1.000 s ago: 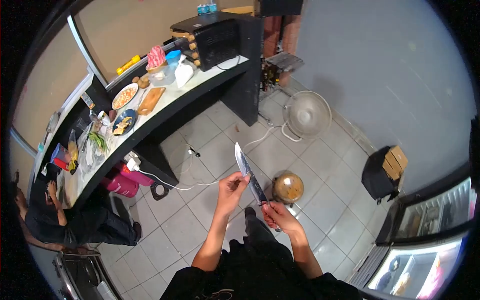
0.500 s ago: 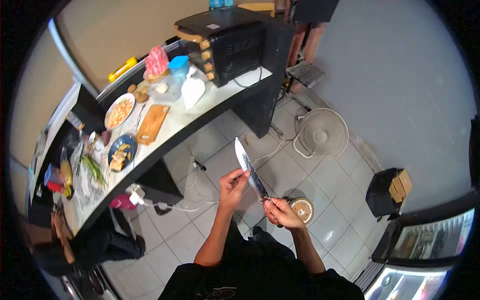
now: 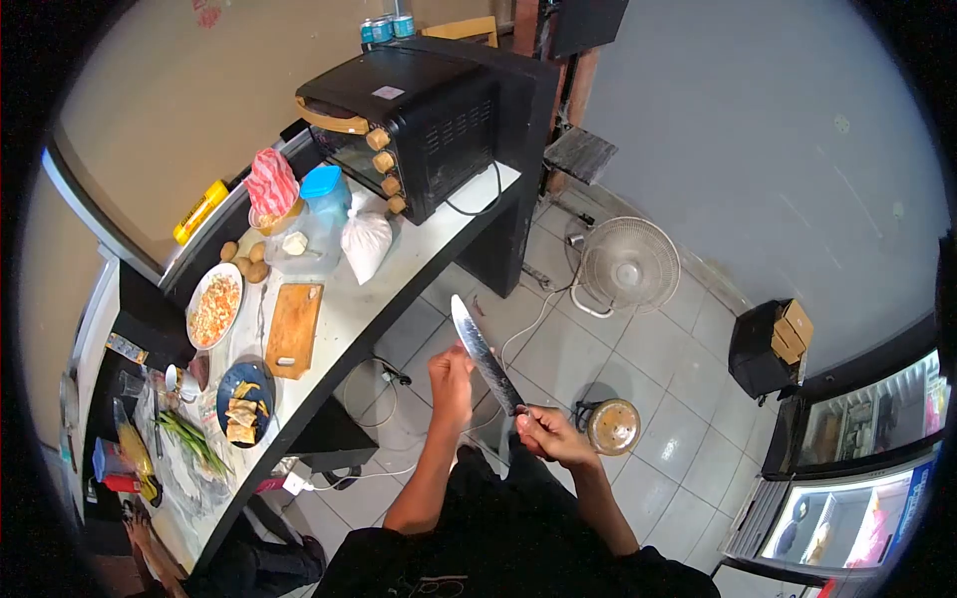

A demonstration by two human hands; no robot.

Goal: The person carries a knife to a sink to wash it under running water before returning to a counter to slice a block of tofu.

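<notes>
A kitchen knife with a long blade is held in front of my body, tip up and to the left. My right hand is wrapped around its handle. Against the blade, my left hand has its fingers curled, the tips partly hidden behind the metal. On the counter to the left lie a wooden cutting board, a dark blue plate with folded pieces of food, and a white oval dish of shredded vegetables. Long green vegetables lie nearer the counter's left end.
A black toaster oven stands on the counter's far end, near a tied bag of white contents and a blue-lidded container. A fan and a round stool are on the tiled floor. Another person's arm shows lower left.
The view has shifted, bringing the counter lower and further left. My left thumb, previously across the blade's face, is now behind the blade. My right hand still grips the handle.
</notes>
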